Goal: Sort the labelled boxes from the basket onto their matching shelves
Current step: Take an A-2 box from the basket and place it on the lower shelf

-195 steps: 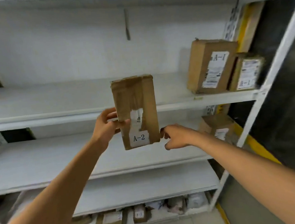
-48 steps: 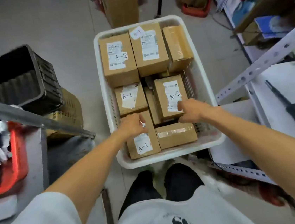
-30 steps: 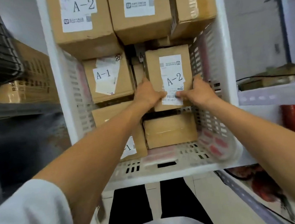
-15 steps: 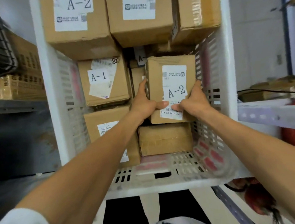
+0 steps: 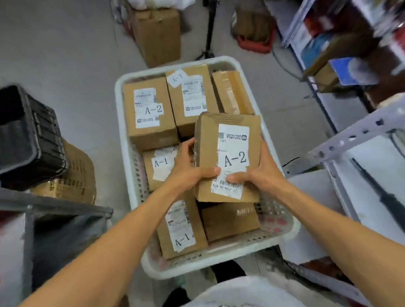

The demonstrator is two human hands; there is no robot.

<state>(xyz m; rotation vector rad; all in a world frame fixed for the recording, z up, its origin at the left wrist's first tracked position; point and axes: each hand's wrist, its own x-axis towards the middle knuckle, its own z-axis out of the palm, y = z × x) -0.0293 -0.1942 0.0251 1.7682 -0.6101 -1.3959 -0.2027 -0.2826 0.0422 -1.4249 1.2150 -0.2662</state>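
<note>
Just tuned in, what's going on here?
A person grips an A-2 box with both hands, the left hand on its left side and the right hand at its lower right corner, holding it over the other boxes in the white basket. Left in the basket are a second A-2 box, three A-1 boxes and a few with no code showing.

Grey concrete floor (image 5: 57, 43) all round. Black crate (image 5: 10, 135) at left sits on a cardboard carton (image 5: 77, 172), a tall brown box (image 5: 157, 34) stands ahead, and white perforated racking (image 5: 360, 132) is at right, its blurred shelves perhaps holding stock.
</note>
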